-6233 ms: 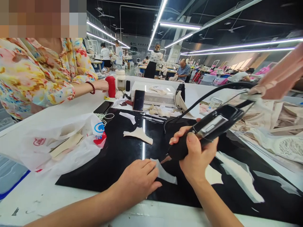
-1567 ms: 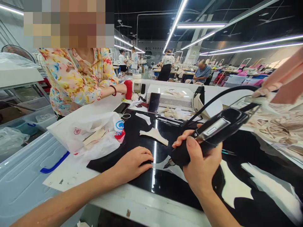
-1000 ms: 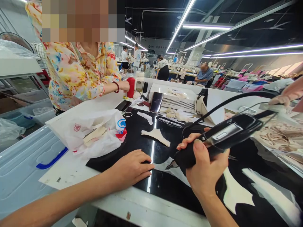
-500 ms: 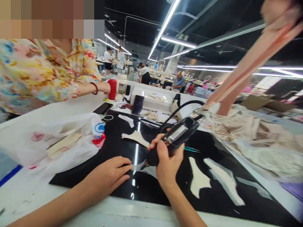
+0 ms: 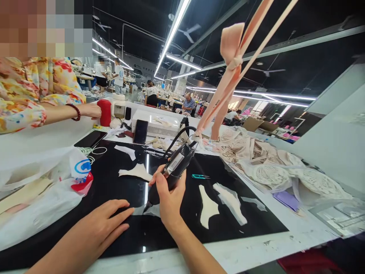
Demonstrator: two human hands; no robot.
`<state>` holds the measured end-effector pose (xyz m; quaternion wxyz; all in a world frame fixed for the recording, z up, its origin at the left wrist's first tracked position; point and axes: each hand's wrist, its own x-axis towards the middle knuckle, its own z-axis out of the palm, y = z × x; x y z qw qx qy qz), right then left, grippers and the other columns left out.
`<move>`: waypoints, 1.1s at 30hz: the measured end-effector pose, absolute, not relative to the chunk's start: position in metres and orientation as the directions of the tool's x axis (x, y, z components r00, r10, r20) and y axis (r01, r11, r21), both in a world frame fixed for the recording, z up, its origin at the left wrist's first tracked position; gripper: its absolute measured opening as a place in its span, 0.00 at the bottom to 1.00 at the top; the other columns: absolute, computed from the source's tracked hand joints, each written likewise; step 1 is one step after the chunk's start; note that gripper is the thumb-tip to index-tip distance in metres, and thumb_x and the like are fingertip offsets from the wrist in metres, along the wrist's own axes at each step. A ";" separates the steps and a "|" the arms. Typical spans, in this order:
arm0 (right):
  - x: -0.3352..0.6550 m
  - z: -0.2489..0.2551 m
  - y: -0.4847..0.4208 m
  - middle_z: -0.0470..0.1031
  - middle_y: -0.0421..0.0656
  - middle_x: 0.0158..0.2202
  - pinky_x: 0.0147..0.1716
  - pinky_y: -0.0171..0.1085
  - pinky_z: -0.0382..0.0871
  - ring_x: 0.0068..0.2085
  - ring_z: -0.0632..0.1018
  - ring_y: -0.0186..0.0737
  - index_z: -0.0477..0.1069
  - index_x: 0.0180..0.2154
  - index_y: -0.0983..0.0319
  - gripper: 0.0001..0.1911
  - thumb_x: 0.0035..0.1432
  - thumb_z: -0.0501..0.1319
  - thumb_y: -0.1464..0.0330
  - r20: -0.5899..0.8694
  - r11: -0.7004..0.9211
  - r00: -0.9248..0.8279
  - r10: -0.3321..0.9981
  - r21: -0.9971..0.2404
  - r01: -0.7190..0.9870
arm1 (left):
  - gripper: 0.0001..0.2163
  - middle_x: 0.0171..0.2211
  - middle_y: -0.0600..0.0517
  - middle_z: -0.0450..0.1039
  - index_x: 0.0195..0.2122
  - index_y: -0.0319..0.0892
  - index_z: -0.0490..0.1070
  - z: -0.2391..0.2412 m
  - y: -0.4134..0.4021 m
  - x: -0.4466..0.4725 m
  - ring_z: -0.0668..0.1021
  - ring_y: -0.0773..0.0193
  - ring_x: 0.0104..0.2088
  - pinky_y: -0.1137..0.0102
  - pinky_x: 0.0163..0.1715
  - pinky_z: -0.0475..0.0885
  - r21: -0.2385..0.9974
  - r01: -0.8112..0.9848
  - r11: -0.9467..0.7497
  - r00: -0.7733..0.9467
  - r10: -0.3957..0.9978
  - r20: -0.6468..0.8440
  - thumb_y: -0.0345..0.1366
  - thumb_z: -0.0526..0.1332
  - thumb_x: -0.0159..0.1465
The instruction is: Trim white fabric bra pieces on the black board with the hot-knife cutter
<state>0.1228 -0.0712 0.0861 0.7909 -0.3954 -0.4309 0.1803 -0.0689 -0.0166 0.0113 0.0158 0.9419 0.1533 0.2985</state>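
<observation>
My right hand [image 5: 172, 201] is wrapped around a corded black handheld tool [image 5: 178, 161] with a pointed tip. That tip touches a thin translucent piece of fabric [image 5: 154, 210] on the black mat [image 5: 125, 238]. Flat on the mat lies my left hand [image 5: 104, 224], fingers stretched out and fingertips at the left end of the sheer piece. Beyond the tool is a cream cut-out piece [image 5: 138, 172]. To the right are another cream piece [image 5: 208, 207], a white piece with a sheer edge [image 5: 231, 203] and teal thread snips [image 5: 200, 176].
A plastic bag [image 5: 54, 194] lies at the left. Lacy beige garments [image 5: 273, 161] are heaped at the right, below a hanging peach strap [image 5: 219, 102]. At the back stand a phone [image 5: 140, 131] and a white vented box [image 5: 158, 127]. A co-worker's hand [image 5: 92, 111] touches a red cup [image 5: 104, 113].
The view has turned to the right, so everything sits further left in the picture. My right hand still grips the tool, its tip on the sheer piece; my left hand stays flat beside it.
</observation>
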 end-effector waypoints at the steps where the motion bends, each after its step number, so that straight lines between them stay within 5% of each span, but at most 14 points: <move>1: 0.123 0.086 -0.071 0.71 0.33 0.28 0.25 0.33 0.72 0.24 0.72 0.29 0.60 0.40 0.57 0.15 0.59 0.66 0.63 0.537 0.619 0.564 0.627 -0.783 0.058 | 0.15 0.50 0.51 0.78 0.55 0.52 0.76 0.011 -0.015 -0.069 0.83 0.57 0.46 0.67 0.48 0.80 0.103 0.269 -0.958 0.781 0.280 0.558 0.45 0.55 0.72; 11: 0.127 0.077 -0.075 0.76 0.34 0.32 0.31 0.39 0.76 0.26 0.76 0.34 0.64 0.47 0.56 0.20 0.57 0.70 0.64 0.498 0.597 0.622 0.604 -0.800 0.060 | 0.12 0.47 0.46 0.75 0.52 0.43 0.76 0.027 -0.032 -0.066 0.78 0.57 0.47 0.59 0.53 0.76 0.193 0.331 -0.924 0.834 0.382 0.397 0.39 0.58 0.72; 33: 0.108 0.079 -0.054 0.74 0.35 0.32 0.30 0.41 0.74 0.27 0.75 0.35 0.64 0.50 0.55 0.20 0.59 0.68 0.65 0.521 0.648 0.580 0.626 -0.761 -0.015 | 0.13 0.44 0.45 0.76 0.50 0.39 0.75 0.029 -0.035 -0.065 0.78 0.58 0.46 0.60 0.54 0.74 0.201 0.320 -0.926 0.833 0.376 0.405 0.39 0.56 0.73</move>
